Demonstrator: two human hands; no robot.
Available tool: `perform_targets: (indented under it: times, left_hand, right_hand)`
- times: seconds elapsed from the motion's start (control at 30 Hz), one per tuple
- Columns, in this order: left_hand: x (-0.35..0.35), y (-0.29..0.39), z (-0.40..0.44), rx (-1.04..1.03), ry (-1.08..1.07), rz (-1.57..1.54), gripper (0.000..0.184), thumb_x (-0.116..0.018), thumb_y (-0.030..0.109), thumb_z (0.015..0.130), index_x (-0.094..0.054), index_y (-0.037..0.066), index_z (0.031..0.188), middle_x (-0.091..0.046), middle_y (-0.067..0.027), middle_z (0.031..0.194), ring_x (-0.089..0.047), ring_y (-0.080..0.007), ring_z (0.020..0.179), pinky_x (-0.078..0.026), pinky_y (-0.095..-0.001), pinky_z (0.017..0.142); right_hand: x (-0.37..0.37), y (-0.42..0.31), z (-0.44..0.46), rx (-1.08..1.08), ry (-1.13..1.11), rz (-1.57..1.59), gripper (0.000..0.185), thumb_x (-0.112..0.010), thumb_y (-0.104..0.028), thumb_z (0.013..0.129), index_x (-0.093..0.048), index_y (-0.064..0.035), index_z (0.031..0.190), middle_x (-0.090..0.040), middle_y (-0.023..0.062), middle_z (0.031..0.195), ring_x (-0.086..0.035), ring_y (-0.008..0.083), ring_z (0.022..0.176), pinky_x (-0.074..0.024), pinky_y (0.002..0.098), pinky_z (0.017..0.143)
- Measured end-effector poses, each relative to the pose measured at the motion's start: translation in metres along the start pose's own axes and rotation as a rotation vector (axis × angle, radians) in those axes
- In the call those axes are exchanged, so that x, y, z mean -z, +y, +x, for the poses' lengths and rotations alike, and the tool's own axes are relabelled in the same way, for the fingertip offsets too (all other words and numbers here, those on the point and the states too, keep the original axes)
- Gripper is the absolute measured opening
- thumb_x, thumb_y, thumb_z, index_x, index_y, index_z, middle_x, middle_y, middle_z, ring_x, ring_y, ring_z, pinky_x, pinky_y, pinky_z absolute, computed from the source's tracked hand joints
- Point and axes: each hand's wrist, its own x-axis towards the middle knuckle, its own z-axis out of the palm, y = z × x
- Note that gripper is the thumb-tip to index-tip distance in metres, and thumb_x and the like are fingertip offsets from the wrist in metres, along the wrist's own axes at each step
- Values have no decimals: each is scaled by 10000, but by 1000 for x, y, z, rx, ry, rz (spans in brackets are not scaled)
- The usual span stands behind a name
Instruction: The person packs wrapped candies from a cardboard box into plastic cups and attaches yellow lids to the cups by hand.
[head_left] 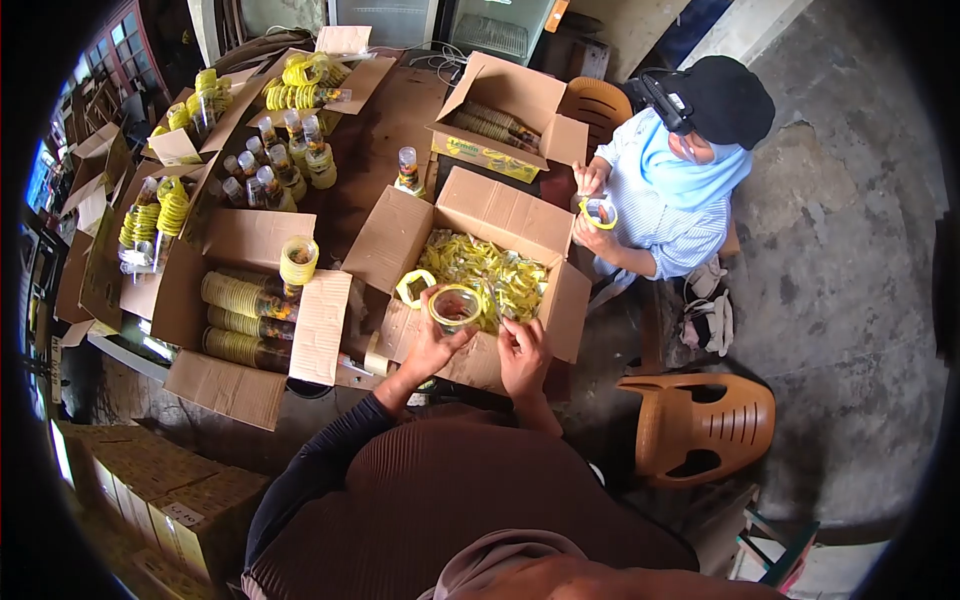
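Observation:
My left hand (432, 342) is wrapped round a clear plastic cup (455, 311) with a yellow rim, tilted so its mouth faces me; something reddish-brown shows inside. My right hand (524, 356) is just right of it, over the near edge of an open cardboard box (505, 212). Its fingers are pinched together, and what they hold is too small to make out. Yellow sachets (470, 258) fill the box below both hands. By the cup's left side lies a yellow ring-shaped piece (415, 288).
A co-worker (670, 180) at the right holds another yellow-rimmed cup (599, 212). Stacked cups lie in a box (245, 318) on the left and in a printed box (490, 130) behind. More cups (275, 165) stand on the table. An orange plastic chair (700, 430) is at my right.

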Motion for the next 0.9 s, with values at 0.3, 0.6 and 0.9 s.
perform_targets:
  times: [0.3,0.6,0.9]
  left_hand:
    - [9,3,-5,77,-38,-130,724,-737,36,786,-256,53,1325,-557,-127,1112,-549,-205,1046,-453,-342,925]
    - [5,1,-6,87,-143,-108,701,-710,0,800,-241,67,1317,-543,-108,1092,-537,-192,1048,-473,-337,915]
    - [15,3,8,47,-99,-258,802,-701,-56,762,-221,98,1386,-510,-115,1213,-513,-221,1143,-449,-365,969]
  right_hand:
    - [5,-27,-11,201,54,-193,209,-722,-53,712,-674,-100,910,-518,22,745,-551,216,711,-438,367,656]
    - [-7,-12,-2,103,-90,-246,155,-661,-78,783,-662,-67,938,-531,69,780,-573,260,784,-461,382,709]
    - [2,-14,3,31,32,-65,186,-685,-60,751,-661,-76,935,-543,76,779,-574,271,709,-462,385,623]
